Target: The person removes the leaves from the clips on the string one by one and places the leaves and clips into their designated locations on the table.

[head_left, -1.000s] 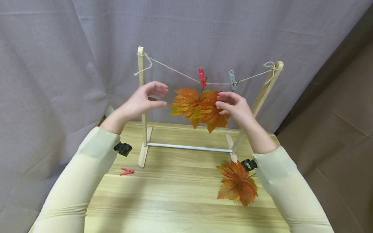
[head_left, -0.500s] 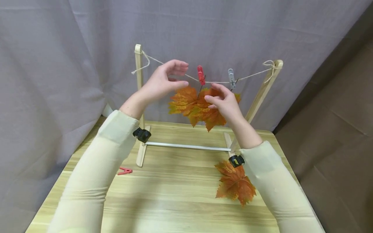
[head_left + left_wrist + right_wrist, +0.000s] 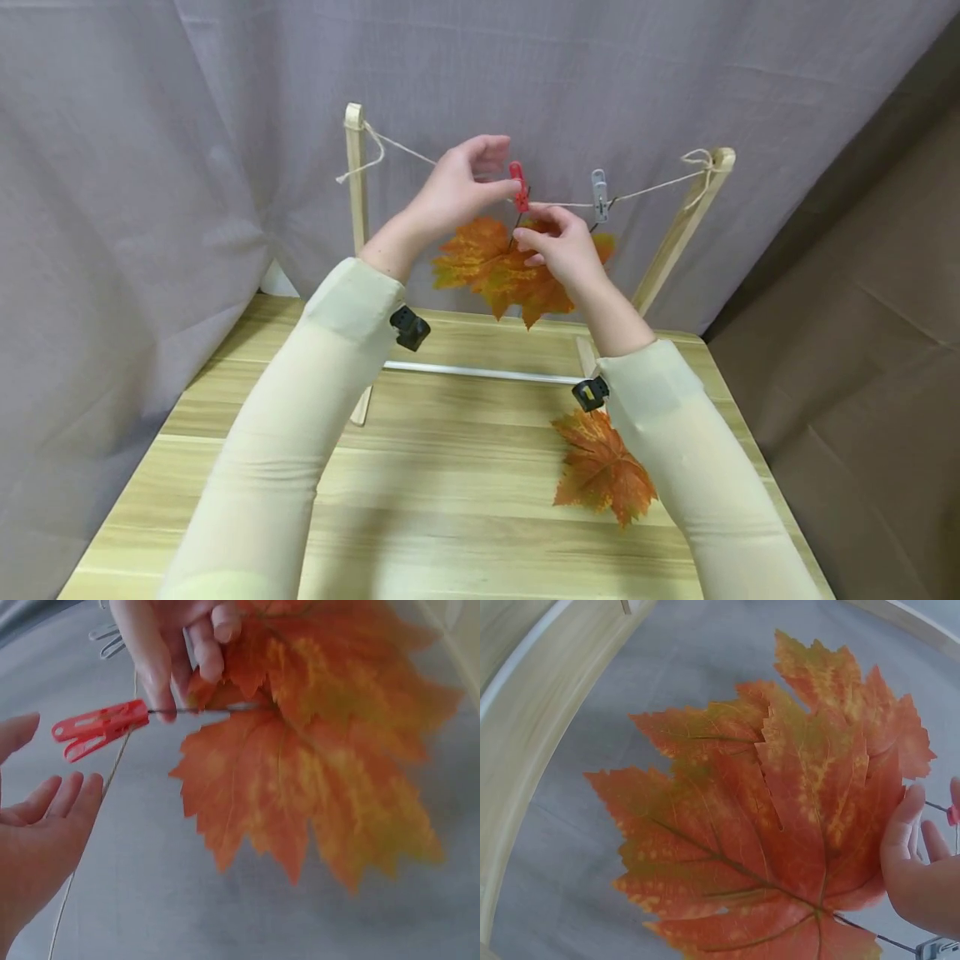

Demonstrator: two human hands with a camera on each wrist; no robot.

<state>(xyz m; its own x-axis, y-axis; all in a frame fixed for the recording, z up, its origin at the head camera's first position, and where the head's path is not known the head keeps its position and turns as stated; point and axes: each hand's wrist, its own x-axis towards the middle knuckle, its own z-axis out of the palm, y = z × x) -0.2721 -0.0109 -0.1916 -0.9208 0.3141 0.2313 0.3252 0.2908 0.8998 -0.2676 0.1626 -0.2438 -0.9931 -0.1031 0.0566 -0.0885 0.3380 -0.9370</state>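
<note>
A red clothespin clips a maple leaf by its dark stem to a sagging string. My left hand is at this clothespin, thumb and fingers apart on either side of it in the left wrist view. Close below, my right hand has its fingertips by the leaf stem, thumb and forefinger spread. A second maple leaf overlaps the first and hangs from a grey clothespin; the right hand covers part of it in the head view.
Two wooden posts joined by a white rod carry the string. Another maple leaf lies on the wooden table near the right forearm. A grey curtain hangs behind.
My left hand has moved right and up to the red clothespin. The right hand has shifted left and up toward the stem. My left sleeve now hides the red clothespin on the table.
</note>
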